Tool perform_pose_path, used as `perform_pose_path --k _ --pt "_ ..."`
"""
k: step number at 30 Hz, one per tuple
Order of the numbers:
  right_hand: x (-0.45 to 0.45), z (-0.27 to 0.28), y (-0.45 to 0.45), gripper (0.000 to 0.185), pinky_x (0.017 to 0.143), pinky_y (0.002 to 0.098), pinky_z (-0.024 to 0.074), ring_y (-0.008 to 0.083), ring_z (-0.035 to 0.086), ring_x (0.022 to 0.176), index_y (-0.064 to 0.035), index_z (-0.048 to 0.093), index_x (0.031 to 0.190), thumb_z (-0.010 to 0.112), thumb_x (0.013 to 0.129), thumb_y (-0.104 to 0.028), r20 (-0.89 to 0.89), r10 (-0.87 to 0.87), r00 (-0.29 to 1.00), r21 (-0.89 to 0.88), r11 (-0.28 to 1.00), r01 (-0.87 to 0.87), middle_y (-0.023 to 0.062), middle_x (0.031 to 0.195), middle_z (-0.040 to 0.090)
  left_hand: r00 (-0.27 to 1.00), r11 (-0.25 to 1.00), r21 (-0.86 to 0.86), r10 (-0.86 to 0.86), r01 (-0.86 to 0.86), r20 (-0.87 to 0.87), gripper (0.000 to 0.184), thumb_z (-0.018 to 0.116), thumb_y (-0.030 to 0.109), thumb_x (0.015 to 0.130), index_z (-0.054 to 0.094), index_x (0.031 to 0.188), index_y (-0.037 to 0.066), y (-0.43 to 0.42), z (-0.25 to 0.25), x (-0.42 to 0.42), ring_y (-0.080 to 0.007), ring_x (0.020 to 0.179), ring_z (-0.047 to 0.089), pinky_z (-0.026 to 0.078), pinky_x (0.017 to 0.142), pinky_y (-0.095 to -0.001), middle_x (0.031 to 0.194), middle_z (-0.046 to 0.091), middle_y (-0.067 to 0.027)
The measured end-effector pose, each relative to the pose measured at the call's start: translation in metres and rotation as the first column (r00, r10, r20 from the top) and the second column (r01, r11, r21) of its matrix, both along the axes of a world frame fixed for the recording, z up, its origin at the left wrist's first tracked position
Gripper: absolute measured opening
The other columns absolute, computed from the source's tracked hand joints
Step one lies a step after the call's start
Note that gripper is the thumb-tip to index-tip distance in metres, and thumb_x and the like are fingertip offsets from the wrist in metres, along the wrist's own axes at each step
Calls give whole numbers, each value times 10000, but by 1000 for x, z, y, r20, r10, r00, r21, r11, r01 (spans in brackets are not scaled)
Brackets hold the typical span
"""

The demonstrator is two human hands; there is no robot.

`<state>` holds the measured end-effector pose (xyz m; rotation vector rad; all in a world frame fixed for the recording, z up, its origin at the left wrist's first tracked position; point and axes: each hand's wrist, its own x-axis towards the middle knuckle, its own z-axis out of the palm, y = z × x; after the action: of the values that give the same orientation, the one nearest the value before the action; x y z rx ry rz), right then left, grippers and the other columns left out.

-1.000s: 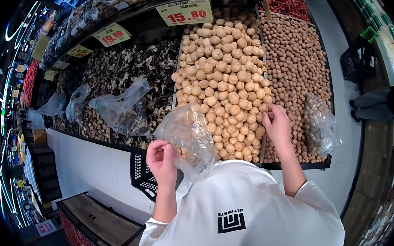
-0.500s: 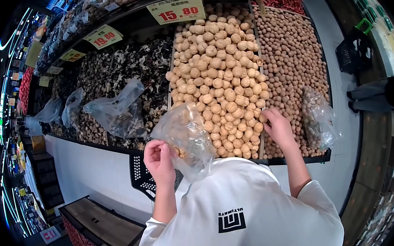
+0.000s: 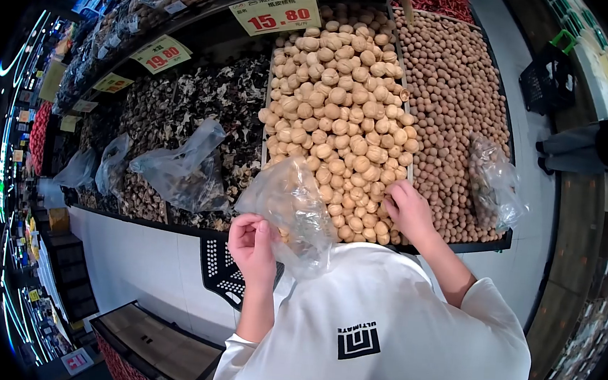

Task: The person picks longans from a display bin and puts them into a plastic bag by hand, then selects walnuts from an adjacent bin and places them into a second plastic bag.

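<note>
A clear plastic bag [image 3: 290, 197] hangs in front of me over the near edge of the walnut pile, with some tan walnuts showing through its side. Thumb and fingers of my left hand [image 3: 251, 241] are closed on the bag's edge. My right hand [image 3: 409, 211] is at the right side of the walnuts [image 3: 346, 107], palm down. Its fingers are bent together at the pile; whether a walnut is between the fingertips is hidden.
Smaller brown round nuts [image 3: 455, 87] fill the bin on the right, with a filled plastic bag [image 3: 494, 180] on them. Dark dried fungus [image 3: 219, 90] lies left, under another bag [image 3: 184, 166]. A price sign [image 3: 275, 13] hangs above. A person's legs [image 3: 572, 143] and black basket [image 3: 548, 77] are at right.
My right hand has moved left and slightly down, from the bin divider onto the walnuts. My left hand and the bag have shifted slightly right.
</note>
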<state>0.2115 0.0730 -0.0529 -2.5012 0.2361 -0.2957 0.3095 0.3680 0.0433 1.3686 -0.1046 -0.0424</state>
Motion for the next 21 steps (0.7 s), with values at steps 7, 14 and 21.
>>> perform_pose_path --k 7,14,21 --pt "3 9 30 177 654 390 552 286 653 821 -100 630 1016 705 892 -202 -23 428 904 40 903 -427 75 977 616 1000 1000 -7 4 -4 -16 96 620 15 998 567 1078 14 -4 2 -3 -118 687 579 498 639 -269 831 609 -41" --pt "50 72 41 169 682 351 547 237 667 763 -65 669 1013 704 909 -194 208 725 656 57 661 -748 69 902 651 1000 1000 -12 -14 14 13 118 631 57 1005 566 1101 32 -2 2 -2 -111 688 551 453 620 -252 850 612 -27" --pt "71 119 71 98 693 323 541 206 695 777 -7 682 969 660 917 -87 305 253 918 645 654 -395 102 866 690 1000 1000 -3 0 0 3 111 632 28 999 569 1090 10 6 -1 -8 -128 705 602 497 667 -262 839 623 -53"
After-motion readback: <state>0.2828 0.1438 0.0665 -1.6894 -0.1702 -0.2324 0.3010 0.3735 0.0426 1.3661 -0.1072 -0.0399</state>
